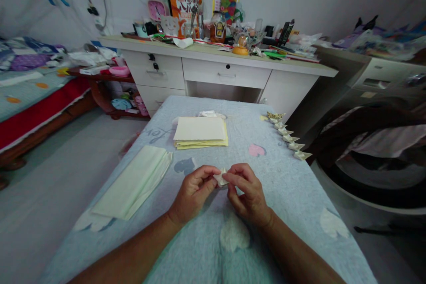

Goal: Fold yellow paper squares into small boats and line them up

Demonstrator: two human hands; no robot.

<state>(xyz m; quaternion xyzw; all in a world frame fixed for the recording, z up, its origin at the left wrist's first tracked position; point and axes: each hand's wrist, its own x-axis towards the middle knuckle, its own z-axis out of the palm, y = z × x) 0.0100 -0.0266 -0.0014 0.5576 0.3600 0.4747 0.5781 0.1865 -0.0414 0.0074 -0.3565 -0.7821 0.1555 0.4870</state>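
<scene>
Both hands meet over the middle of the cloth-covered table (282, 195). Between them is a small folded piece of cream paper (220, 179). My left hand (195, 191) pinches its left side between thumb and forefinger. My right hand (248, 193) grips the right side with its fingertips, and part of the paper is hidden behind them. Beyond the hands lies a stack of cream and yellow paper sheets (199, 129). To the left rests a long folded pale green sheet (133, 182). Several folded paper pieces (294, 146) stand in a row along the table's right edge.
A white desk (226, 73) crowded with jars, bags and small items stands behind the table. At the right is a washing machine (376, 80) with its round door open. A bed (33, 84) and a low wooden shelf (100, 78) are at the left.
</scene>
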